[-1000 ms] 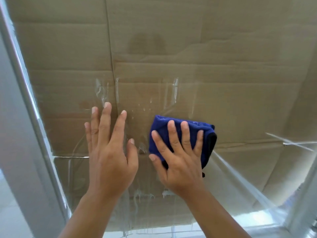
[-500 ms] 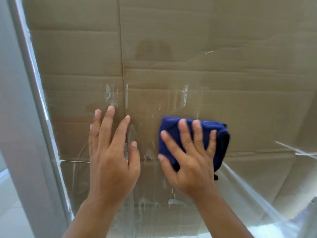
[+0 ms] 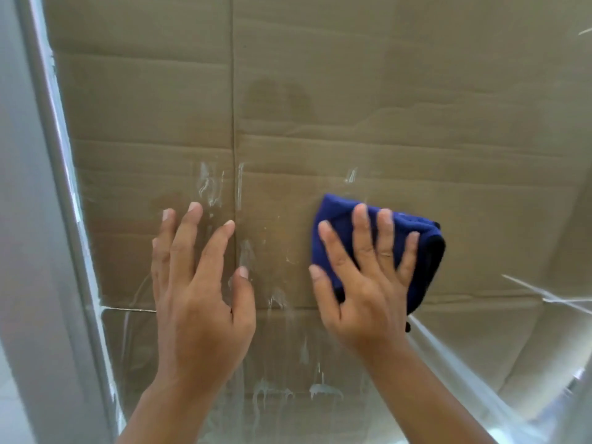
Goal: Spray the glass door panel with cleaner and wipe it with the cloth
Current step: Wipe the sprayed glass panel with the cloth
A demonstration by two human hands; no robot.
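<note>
Two bare forearms come up from the bottom edge. Left hand (image 3: 198, 283) is open, fingers spread, palm flat against the glass door panel (image 3: 282, 251), holding nothing. Right hand (image 3: 365, 277) is open too, fingers splayed, pressing a folded cloth (image 3: 426, 248) flat onto the glass; not gripping it, just pinning it under the palm. Cloth is dark blue, soft microfibre look, roughly square fold with a dark edge on its right side.

Glass is clear and wet: white foamy cleaner streaks (image 3: 208, 187) above the left fingers, more runs and drips (image 3: 320, 389) low down between the wrists. Bright glare line across the lower right.

Versus half a second ago: cloth and right hand have slid further right and slightly up, gap between the two hands is wider. Left hand holds about the same spot on the glass. View has shifted, so the frame sits further left.

Grey metal door frame (image 3: 48, 219), smooth, runs down the left side. Behind the glass: brown corrugated cardboard (image 3: 416, 107), creased, with a vertical seam and a darker damp-looking patch (image 3: 275, 97) upper middle. Pale floor sliver bottom left.
</note>
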